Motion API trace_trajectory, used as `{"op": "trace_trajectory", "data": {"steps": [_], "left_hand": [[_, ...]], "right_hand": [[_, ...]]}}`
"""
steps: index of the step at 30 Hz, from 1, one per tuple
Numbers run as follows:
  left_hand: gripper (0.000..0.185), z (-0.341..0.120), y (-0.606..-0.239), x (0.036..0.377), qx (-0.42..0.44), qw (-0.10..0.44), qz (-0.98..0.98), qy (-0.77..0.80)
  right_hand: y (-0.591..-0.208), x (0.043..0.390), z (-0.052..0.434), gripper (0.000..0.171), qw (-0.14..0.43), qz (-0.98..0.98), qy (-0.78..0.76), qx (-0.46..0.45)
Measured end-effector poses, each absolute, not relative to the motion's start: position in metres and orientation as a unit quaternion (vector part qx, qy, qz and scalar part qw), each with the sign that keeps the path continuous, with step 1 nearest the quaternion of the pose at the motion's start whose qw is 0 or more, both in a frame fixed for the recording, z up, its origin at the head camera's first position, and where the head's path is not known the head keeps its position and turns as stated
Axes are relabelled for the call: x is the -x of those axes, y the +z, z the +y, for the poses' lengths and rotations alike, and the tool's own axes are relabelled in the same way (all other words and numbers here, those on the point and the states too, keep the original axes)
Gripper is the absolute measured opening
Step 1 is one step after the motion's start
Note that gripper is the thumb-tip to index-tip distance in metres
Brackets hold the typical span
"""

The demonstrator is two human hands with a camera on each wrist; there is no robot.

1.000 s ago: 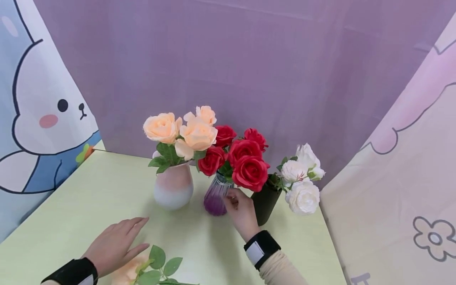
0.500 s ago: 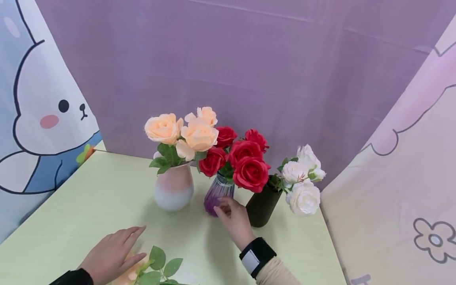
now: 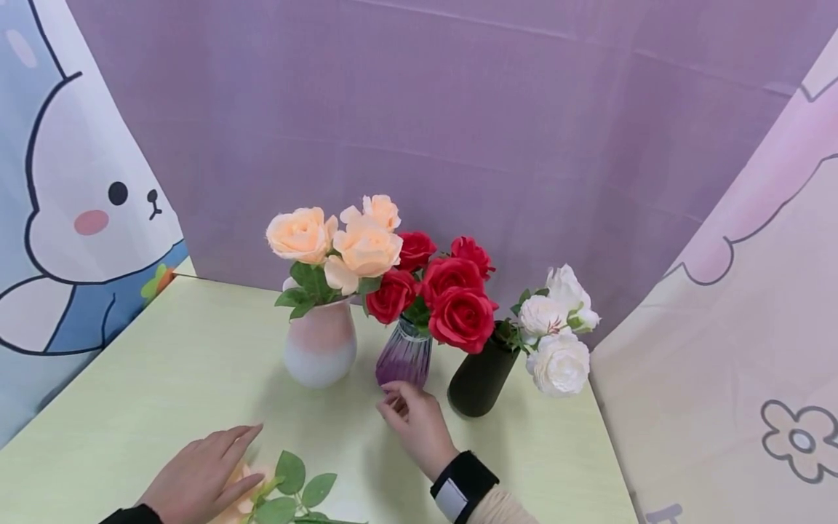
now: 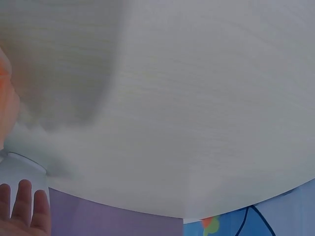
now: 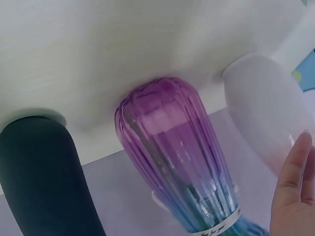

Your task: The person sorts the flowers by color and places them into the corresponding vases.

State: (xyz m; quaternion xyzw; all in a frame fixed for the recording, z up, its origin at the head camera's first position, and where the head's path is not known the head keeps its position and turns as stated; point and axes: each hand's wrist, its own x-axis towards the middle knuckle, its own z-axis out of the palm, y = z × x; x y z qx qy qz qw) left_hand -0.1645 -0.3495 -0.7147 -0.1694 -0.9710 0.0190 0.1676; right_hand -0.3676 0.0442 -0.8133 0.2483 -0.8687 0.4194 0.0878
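My right hand [image 3: 420,429] hovers before the ribbed purple glass vase [image 3: 401,360], its fingers relaxed and holding nothing. Red roses [image 3: 461,319] stand in that vase. In the right wrist view the vase [image 5: 172,142] fills the middle, apart from the fingers. Over at the lower left, my left hand [image 3: 199,477] is spread with straight fingers above a loose peach rose [image 3: 244,502] with green leaves [image 3: 289,473]. The palm partly hides this bloom, and whether they touch I cannot tell. In the left wrist view, only fingertips of the left hand [image 4: 23,211] appear.
A pink-and-white vase [image 3: 319,349] with peach roses [image 3: 366,247] stands left of the purple one. On the right is a black vase [image 3: 481,378] holding white flowers [image 3: 559,360]. A purple backdrop [image 3: 425,109] rises behind the pale table [image 3: 177,364].
My right hand has drawn down and to the left, away from the red roses and the purple vase. The left hand has shifted slightly down and left. The vases stay put.
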Motion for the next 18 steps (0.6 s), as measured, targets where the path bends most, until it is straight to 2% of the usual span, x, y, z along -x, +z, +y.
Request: {"op": "trace_trajectory", "data": {"steps": [2, 5, 8, 11, 15, 16, 18], "left_hand": [[0.075, -0.329, -0.670, 0.150, 0.157, 0.121, -0.980, -0.009], [0.070, -0.306, -0.617, 0.134, 0.132, 0.087, -0.987, -0.015], [0.066, -0.294, -0.590, 0.125, 0.119, 0.072, -0.990, -0.018], [0.067, -0.302, -0.607, 0.126, 0.115, 0.067, -0.991, -0.026], [0.073, -0.333, -0.669, 0.136, 0.133, 0.080, -0.987, -0.039], [0.075, -0.343, -0.687, 0.139, 0.148, 0.104, -0.983, -0.035], [0.077, -0.351, -0.702, 0.141, 0.156, 0.107, -0.981, -0.038]], "right_hand": [[-0.816, 0.361, 0.042, 0.038, 0.080, -0.869, 0.412, -0.261], [-0.820, 0.349, 0.037, 0.038, 0.070, -0.872, 0.397, -0.277], [-0.824, 0.336, 0.030, 0.038, 0.064, -0.876, 0.377, -0.296], [-0.829, 0.324, 0.024, 0.037, 0.067, -0.874, 0.364, -0.317], [-0.840, 0.311, 0.017, 0.037, 0.072, -0.871, 0.354, -0.332], [-0.843, 0.308, 0.016, 0.037, 0.072, -0.873, 0.350, -0.333], [-0.848, 0.304, 0.013, 0.038, 0.073, -0.874, 0.338, -0.340]]}}
